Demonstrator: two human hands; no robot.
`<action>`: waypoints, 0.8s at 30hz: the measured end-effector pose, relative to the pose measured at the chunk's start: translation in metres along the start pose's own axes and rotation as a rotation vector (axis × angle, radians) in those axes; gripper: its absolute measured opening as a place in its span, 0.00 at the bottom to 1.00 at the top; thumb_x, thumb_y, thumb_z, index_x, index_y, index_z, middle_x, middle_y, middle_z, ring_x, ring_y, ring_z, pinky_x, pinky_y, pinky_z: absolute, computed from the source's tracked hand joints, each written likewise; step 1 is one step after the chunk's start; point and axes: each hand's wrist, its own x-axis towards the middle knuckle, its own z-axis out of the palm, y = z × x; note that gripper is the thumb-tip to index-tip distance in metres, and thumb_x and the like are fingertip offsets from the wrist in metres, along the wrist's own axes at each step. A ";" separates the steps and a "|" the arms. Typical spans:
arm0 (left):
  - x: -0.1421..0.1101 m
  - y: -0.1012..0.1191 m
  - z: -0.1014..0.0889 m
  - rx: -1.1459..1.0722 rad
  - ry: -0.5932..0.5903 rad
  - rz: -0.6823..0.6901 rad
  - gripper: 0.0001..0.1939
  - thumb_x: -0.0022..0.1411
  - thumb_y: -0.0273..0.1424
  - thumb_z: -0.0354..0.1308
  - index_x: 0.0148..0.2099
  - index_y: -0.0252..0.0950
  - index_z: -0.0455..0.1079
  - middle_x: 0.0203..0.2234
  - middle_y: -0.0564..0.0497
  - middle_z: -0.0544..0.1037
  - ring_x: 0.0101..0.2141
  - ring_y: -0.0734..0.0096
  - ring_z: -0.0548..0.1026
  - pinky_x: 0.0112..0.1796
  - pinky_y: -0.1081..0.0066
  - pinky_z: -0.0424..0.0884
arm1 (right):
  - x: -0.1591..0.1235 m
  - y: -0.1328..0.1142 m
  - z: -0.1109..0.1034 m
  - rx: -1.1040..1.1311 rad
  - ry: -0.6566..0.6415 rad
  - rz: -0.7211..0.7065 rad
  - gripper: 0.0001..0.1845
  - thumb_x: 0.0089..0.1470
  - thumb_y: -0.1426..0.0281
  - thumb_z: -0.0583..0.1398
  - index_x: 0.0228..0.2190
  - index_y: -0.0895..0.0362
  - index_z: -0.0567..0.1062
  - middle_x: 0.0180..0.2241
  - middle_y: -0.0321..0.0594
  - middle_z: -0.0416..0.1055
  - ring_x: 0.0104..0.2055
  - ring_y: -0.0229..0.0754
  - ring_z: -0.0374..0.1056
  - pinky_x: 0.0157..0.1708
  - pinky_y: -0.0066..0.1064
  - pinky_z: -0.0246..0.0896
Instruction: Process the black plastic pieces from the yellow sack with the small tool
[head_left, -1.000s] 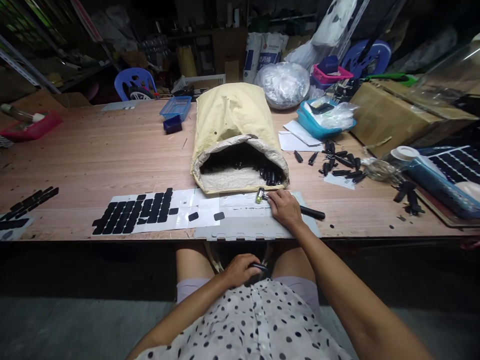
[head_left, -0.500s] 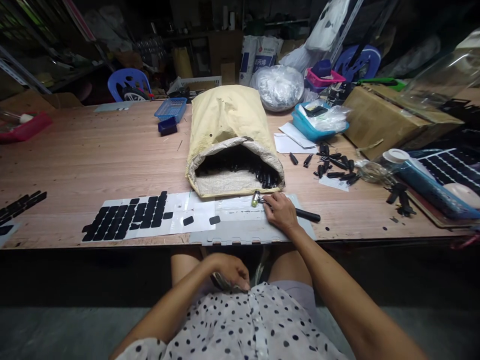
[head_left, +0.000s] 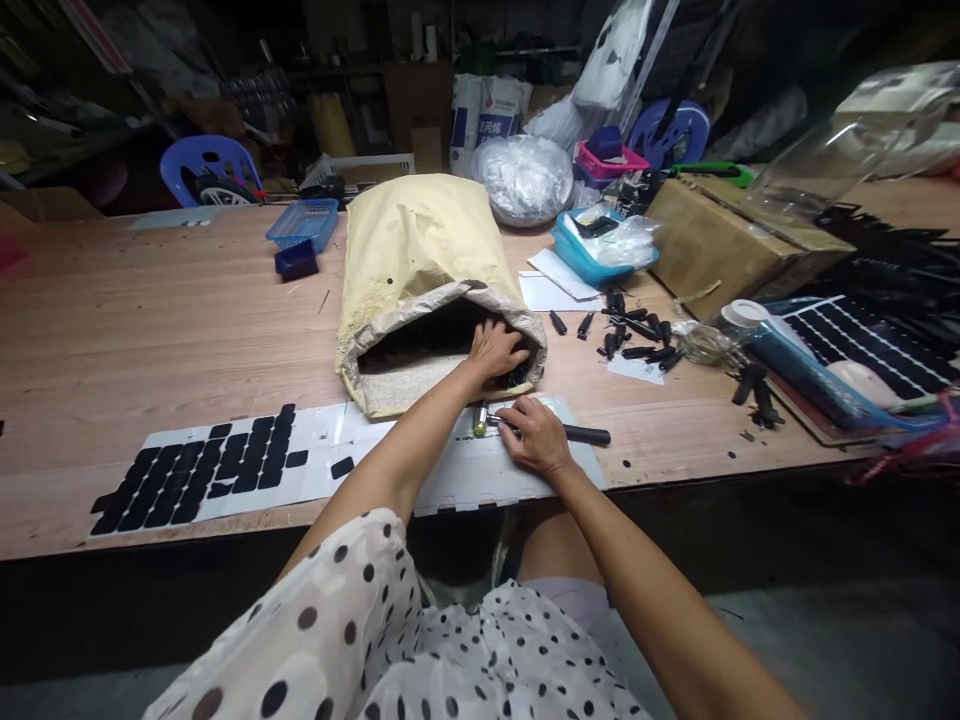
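A yellow woven sack (head_left: 420, 235) lies on the table with its rolled mouth facing me and black plastic parts inside. My left hand (head_left: 495, 350) reaches into the right side of that mouth, fingers spread over the black parts; the fingertips are partly hidden. In front of the sack, my right hand (head_left: 536, 435) is closed palm down around the handle of a small hammer (head_left: 589, 435). The hammer's head pokes out left of my fingers and its black grip to the right. Beneath lies a pale grey sheet (head_left: 480, 485).
Rows of black rounded pads (head_left: 180, 480) on white backing lie at the left. Loose black parts (head_left: 637, 330) are scattered to the right, near a cardboard box (head_left: 742, 235) and a blue bottle (head_left: 795, 350). Baskets (head_left: 304, 225) and a teal tray (head_left: 600, 245) stand farther back.
My left hand has risen from my lap and gone into the sack's mouth. My right hand stays at the hammer. The view has shifted to the right.
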 end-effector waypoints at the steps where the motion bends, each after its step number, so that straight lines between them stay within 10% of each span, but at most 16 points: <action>1: 0.003 0.005 0.003 0.027 -0.043 0.022 0.19 0.64 0.42 0.55 0.52 0.41 0.75 0.53 0.43 0.74 0.58 0.47 0.64 0.60 0.47 0.56 | 0.000 -0.001 0.000 0.001 -0.003 0.007 0.10 0.58 0.69 0.57 0.35 0.52 0.79 0.31 0.41 0.67 0.36 0.43 0.60 0.37 0.33 0.55; 13: -0.042 -0.015 0.015 0.041 0.035 -0.011 0.24 0.60 0.30 0.53 0.59 0.45 0.68 0.64 0.46 0.64 0.67 0.49 0.52 0.59 0.40 0.57 | -0.001 0.002 0.001 0.006 0.025 -0.005 0.10 0.58 0.68 0.57 0.36 0.53 0.79 0.32 0.41 0.67 0.37 0.44 0.61 0.38 0.33 0.56; 18: -0.076 -0.039 0.019 -0.027 0.123 -0.044 0.17 0.62 0.32 0.52 0.51 0.48 0.74 0.65 0.51 0.64 0.68 0.48 0.49 0.62 0.33 0.43 | -0.001 0.003 0.004 -0.002 0.016 0.013 0.10 0.58 0.69 0.56 0.36 0.52 0.79 0.31 0.41 0.67 0.37 0.44 0.60 0.38 0.34 0.56; 24: -0.072 -0.101 -0.011 -0.185 0.310 -0.375 0.20 0.66 0.37 0.47 0.55 0.43 0.73 0.61 0.43 0.67 0.63 0.51 0.62 0.61 0.47 0.57 | -0.002 0.004 0.004 0.003 0.016 0.029 0.11 0.58 0.69 0.56 0.36 0.52 0.79 0.32 0.42 0.67 0.37 0.45 0.60 0.39 0.34 0.56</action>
